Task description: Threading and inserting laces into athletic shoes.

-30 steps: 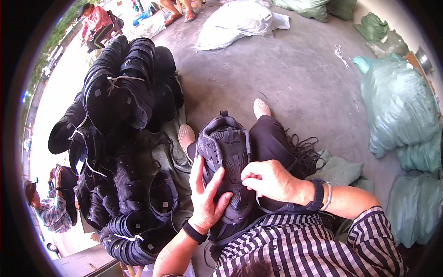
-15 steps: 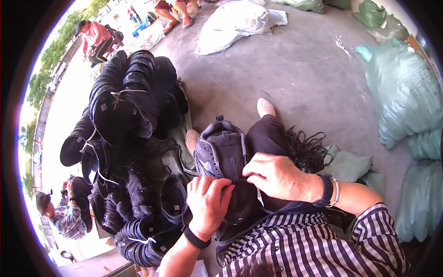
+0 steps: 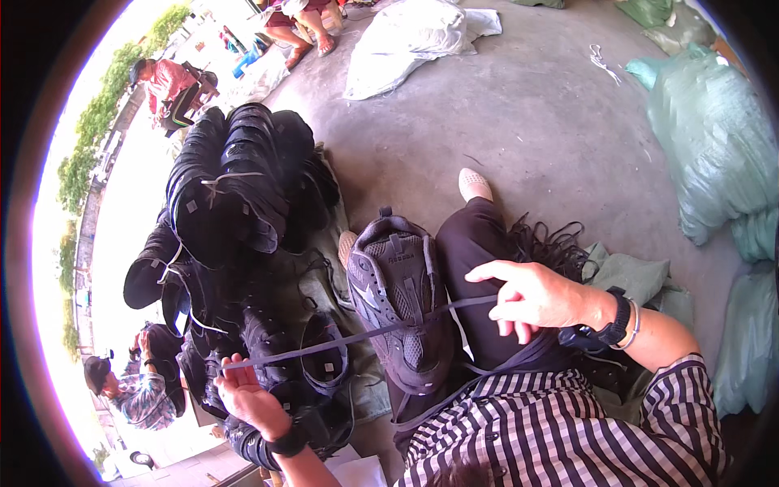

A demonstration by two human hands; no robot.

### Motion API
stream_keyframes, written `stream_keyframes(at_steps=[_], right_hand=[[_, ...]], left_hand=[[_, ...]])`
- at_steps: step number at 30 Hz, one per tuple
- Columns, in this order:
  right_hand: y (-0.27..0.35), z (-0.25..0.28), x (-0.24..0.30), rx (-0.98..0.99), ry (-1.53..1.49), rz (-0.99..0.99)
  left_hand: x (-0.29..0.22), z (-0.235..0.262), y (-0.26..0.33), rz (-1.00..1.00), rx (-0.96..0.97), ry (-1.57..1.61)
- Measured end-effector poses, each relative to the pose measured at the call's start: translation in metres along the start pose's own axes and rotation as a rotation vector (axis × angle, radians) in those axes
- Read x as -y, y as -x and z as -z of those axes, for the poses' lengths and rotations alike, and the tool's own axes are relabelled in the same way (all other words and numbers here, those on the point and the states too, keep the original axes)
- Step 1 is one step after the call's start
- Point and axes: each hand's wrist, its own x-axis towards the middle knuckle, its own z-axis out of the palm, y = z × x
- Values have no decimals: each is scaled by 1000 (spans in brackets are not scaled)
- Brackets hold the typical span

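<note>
A dark grey sneaker (image 3: 402,304) rests sole-down on the person's lap, toe toward the far side, propped against the black-trousered leg (image 3: 479,276) so it stays put. A long dark lace (image 3: 357,334) runs taut across the shoe from one hand to the other. The right hand (image 3: 531,296) pinches its right end between thumb and fingers, the other fingers loosely spread. The left hand (image 3: 247,398), out to the near left, is curled around the other end (the grip itself is partly hidden behind the fingers), and the wide spread of the arms keeps the lace straight. Just left of the shoe lies a heap of bundled black shoes (image 3: 235,227) on the concrete floor (image 3: 535,122), with green sacks (image 3: 714,146) at the right
</note>
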Motion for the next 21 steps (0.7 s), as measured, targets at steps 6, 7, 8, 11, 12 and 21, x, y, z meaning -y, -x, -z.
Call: stream_keyframes(at_steps=[6,7,8,11,12,21], right_hand=[[-16,-18,1,294,234,-185],[-11,-10,4,288,238,-179],[-3,1,6,282,203,-212],[14,46,-6,-18,42,-399],[18,67,-12,-125,119,-452],[75,189,-215,-1010,-961,-23]], left_hand=[[-12,-17,-33,496,86,488],[-17,2,-51,471,159,455],[-24,24,-72,424,122,370],[-15,49,-93,378,75,264],[-13,49,-100,364,84,246],[23,18,-144,237,186,85]])
